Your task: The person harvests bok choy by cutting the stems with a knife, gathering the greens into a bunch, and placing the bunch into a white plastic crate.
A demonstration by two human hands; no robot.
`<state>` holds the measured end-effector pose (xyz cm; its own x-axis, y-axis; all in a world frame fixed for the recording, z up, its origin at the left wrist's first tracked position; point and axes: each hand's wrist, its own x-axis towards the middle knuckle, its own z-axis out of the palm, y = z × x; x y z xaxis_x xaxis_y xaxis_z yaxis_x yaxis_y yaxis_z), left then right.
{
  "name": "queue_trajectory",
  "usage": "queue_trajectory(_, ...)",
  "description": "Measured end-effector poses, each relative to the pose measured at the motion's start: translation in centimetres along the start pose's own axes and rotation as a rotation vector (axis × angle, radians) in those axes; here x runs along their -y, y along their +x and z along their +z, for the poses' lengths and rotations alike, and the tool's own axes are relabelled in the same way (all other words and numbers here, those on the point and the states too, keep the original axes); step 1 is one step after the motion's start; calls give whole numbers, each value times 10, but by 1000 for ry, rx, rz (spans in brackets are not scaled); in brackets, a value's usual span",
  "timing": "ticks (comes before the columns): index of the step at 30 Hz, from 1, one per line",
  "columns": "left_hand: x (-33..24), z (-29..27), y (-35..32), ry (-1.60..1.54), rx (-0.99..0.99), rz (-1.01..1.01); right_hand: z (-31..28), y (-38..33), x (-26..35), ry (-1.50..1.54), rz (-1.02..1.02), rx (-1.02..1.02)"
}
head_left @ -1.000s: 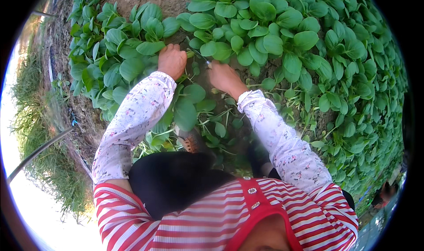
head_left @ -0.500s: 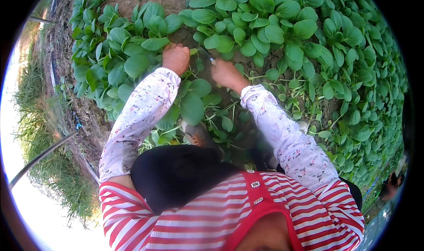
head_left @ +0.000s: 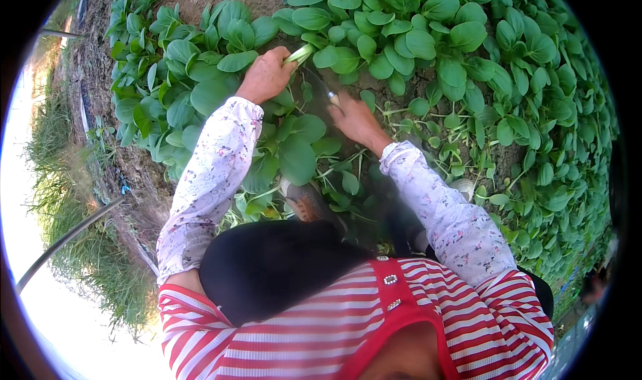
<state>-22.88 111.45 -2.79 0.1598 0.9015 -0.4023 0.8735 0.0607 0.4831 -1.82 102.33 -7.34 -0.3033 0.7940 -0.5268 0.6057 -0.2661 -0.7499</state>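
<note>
My left hand (head_left: 266, 73) is closed around a leafy green. Its pale green stem base (head_left: 300, 54) sticks out past my fingers toward the right; which of the leaves below my hand belong to it, I cannot tell. To the right and slightly nearer, my right hand (head_left: 356, 118) grips a small knife (head_left: 334, 99) by its light handle. The thin blade slants up and left, toward the stem base but apart from it. Broad-leaved greens (head_left: 296, 158) spread beneath my left wrist, between my arms.
Dense rows of leafy greens (head_left: 428, 42) grow ahead and to the right. Loose leaves and stems (head_left: 438, 129) lie on the soil right of my right hand. My shoe (head_left: 306, 201) stands among the plants. At far left are grass (head_left: 87, 246) and a bent dark rod (head_left: 70, 236).
My left hand has lifted slightly away, turning so the pale stem base shows more. My right hand has drawn back down and right with the knife, widening the gap between the hands.
</note>
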Motion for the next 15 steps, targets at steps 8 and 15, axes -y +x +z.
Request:
queue_trajectory(8, 14, 21, -84, 580, 259, 228, 7, -21, 5, -91, -17, 191)
queue_trajectory(15, 31, 36, -110, 508, 229, 61, 18, -16, 11, -199, -17, 205)
